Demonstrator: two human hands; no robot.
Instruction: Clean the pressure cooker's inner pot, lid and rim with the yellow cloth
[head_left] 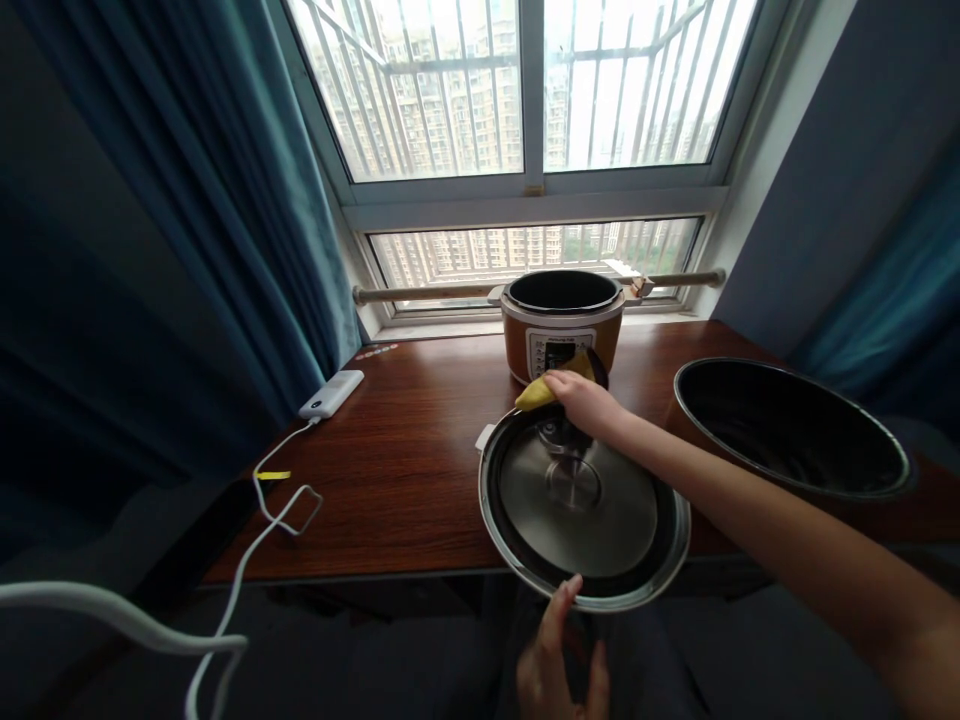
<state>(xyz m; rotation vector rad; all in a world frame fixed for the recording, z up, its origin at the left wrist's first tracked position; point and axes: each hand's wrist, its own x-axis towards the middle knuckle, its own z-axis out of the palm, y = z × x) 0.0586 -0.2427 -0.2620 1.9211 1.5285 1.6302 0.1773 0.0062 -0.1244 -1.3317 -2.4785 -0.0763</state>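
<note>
A round metal lid (615, 500) with a dark inner ring lies tilted over the table's front edge, its inner side facing up. My right hand (585, 402) reaches across it and holds a yellow cloth (537, 394) at the lid's far rim. Below the near rim is my left hand (559, 660), its fingers apart and a fingertip against the rim. Behind the lid stands an orange and white electric cooker (517, 345) with its top open; the cloth and my right hand cover part of its control panel.
A large dark oval pot (787, 425) stands on the right of the wooden table (405, 450). At the left lie a white power bank (332, 394), its white cable (247, 560) and a yellow strip (273, 475). Behind the table are a window and blue curtains.
</note>
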